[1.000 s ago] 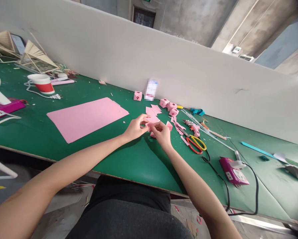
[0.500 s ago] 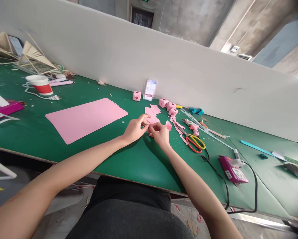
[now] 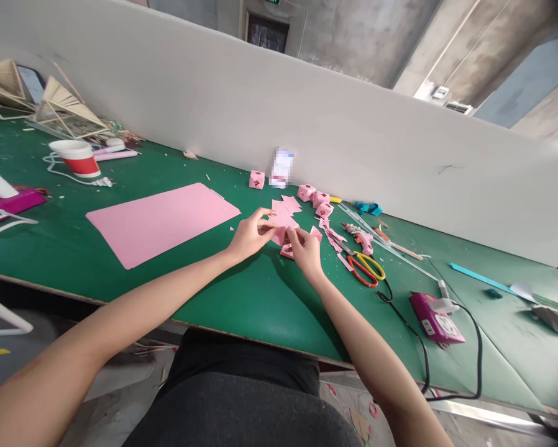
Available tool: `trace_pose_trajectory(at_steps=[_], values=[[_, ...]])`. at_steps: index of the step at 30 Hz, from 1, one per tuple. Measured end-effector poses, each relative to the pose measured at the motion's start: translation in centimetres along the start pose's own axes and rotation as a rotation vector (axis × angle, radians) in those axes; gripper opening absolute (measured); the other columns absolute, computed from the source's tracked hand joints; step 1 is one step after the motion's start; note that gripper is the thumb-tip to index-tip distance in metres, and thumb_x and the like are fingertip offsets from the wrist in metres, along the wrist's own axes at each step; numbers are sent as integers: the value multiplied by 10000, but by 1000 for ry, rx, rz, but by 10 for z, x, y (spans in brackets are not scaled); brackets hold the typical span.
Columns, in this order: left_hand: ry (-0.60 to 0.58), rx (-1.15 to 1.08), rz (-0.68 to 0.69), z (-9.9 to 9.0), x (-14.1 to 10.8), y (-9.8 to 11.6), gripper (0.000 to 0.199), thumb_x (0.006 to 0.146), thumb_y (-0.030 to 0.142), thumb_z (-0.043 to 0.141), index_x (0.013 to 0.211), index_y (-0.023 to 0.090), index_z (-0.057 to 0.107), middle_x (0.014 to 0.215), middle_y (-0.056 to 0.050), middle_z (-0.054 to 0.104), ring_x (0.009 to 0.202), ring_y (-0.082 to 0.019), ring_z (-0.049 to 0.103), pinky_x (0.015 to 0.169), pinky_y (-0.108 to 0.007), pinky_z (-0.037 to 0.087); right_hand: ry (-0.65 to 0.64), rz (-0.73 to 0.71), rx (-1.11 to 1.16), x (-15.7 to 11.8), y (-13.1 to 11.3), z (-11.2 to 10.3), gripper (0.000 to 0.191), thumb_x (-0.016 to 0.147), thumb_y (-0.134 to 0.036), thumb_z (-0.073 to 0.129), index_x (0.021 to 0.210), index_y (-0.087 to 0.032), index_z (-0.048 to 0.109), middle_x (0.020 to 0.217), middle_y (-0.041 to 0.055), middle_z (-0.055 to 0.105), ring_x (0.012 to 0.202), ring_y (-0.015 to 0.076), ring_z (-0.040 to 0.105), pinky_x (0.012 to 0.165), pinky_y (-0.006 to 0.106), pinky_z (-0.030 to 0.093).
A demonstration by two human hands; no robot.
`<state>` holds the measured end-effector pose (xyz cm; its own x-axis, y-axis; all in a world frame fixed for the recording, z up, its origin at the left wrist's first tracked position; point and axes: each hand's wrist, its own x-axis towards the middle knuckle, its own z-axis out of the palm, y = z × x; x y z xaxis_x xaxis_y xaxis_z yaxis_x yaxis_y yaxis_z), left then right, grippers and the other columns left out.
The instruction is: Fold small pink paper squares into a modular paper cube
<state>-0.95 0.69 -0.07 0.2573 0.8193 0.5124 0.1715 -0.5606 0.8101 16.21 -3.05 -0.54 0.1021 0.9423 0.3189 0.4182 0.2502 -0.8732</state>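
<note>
A small pink paper piece (image 3: 280, 235) is pinched between my two hands, just above the green table. My left hand (image 3: 251, 237) has its thumb and a finger closed on the paper's left side. From the right, my right hand (image 3: 304, 249) grips the same piece, its fingers bent and partly hiding it. Below them sits another folded pink paper part (image 3: 287, 251). Loose pink paper pieces (image 3: 283, 213) lie just beyond my fingers. Several faceted pink paper shapes (image 3: 320, 199) with dark diamond openings stand farther back.
Scissors (image 3: 366, 268) with red and yellow handles lie right of my hands, near a pink glue gun (image 3: 363, 239). A large pink sheet (image 3: 162, 226) covers the table at left. A purple power strip (image 3: 436, 318) with a black cable sits at right; a paper cup (image 3: 76, 160) stands at left.
My hands have drawn slightly apart, and more of the pink paper shows between them. The folded part beneath my right hand is more visible.
</note>
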Motion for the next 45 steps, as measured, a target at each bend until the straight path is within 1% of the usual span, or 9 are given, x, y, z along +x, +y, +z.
trace_pose_trajectory(at_steps=[8, 13, 17, 21, 27, 31, 35, 40, 45], values=[[101, 55, 39, -21, 13, -13, 238, 911, 164, 573, 1146, 203, 561, 1007, -55, 788, 900, -193, 770, 812, -332, 607, 124, -14, -6, 11, -5, -26, 596, 931, -707, 434, 897, -176, 701, 867, 99, 768, 782, 214, 728, 631, 296, 557], [136, 126, 33, -26, 16, -16, 276, 909, 83, 472, 1137, 205, 570, 1028, -54, 780, 922, -183, 752, 811, -329, 584, 175, -56, -194, 16, 0, -39, 474, 946, -587, 476, 838, -188, 709, 846, 76, 773, 752, 204, 703, 685, 307, 520], [23, 246, 37, -25, 15, -25, 458, 816, -24, 422, 1189, 207, 555, 1076, -58, 759, 1044, -198, 718, 882, -354, 567, 208, -90, -368, 18, 6, -44, 386, 933, -508, 529, 759, -204, 692, 772, 46, 760, 733, 200, 686, 709, 299, 474], [-136, 453, 56, -21, 12, -35, 509, 721, -15, 497, 1174, 198, 592, 1205, -91, 694, 1169, -278, 634, 997, -456, 523, 142, -81, -566, 17, 4, -44, 397, 945, -517, 530, 744, -210, 683, 755, 42, 746, 721, 201, 675, 658, 284, 423], [-138, 472, 135, -18, 10, -31, 352, 778, 59, 508, 1080, 201, 620, 963, -68, 654, 1002, -265, 600, 911, -435, 527, 108, 134, -891, 21, -6, -62, 636, 1000, -632, 378, 634, -202, 673, 712, 129, 722, 761, 269, 689, 594, 303, 371], [-142, 457, 158, -17, 7, -26, 227, 870, 201, 553, 1088, 201, 617, 927, -65, 617, 975, -257, 592, 865, -408, 530, 21, 273, -943, 23, -6, -72, 690, 1007, -628, 340, 581, -198, 672, 727, 167, 723, 768, 296, 699, 594, 318, 382], [-237, 545, 218, -14, 2, -23, 374, 847, 356, 677, 1183, 205, 612, 1122, -106, 607, 1111, -301, 568, 921, -444, 525, 5, 259, -946, 22, -5, -73, 528, 961, -584, 490, 672, -204, 716, 786, 135, 746, 814, 288, 704, 597, 306, 386], [-340, 632, 248, -10, 0, -26, 343, 885, 193, 582, 1228, 193, 598, 1141, -112, 632, 1110, -302, 577, 925, -448, 519, 35, 235, -887, 20, -8, -67, 379, 876, -566, 614, 750, -232, 741, 839, 75, 763, 852, 260, 703, 612, 283, 394], [-278, 567, 181, -12, 4, -34, 323, 883, 72, 469, 1134, 214, 617, 1017, -76, 674, 1062, -266, 623, 839, -381, 537, -35, 249, -854, 15, -9, -55, 386, 830, -596, 636, 924, -244, 765, 918, 79, 775, 917, 279, 712, 676, 302, 441]])
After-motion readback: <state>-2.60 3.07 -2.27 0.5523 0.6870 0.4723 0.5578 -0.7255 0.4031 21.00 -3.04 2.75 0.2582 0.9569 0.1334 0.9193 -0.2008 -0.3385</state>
